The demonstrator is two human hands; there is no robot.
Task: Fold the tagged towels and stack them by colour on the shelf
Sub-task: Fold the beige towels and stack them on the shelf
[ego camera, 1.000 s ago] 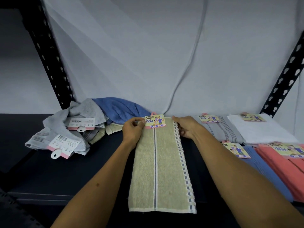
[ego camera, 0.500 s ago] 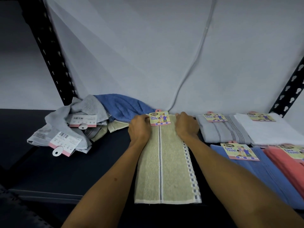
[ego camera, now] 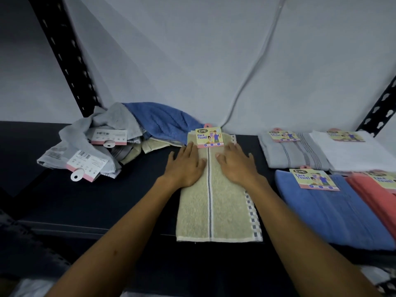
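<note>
Hands now flat, no longer pinching: left hand (ego camera: pixel 186 166) and right hand (ego camera: pixel 235 163) press, fingers spread, on the beige towel (ego camera: pixel 216 202) lying folded lengthwise on the shelf (ego camera: pixel 90 202). Tag (ego camera: pixel 209 137) reads "ENE Face Towel".

Both hands, left hand (ego camera: pixel 186 166) and right hand (ego camera: pixel 236 162), flat on beige towel (ego camera: pixel 214 202).

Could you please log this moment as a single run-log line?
left hand: flat on beige towel | right hand: flat on it | shelf: unfolded pile remains
</note>
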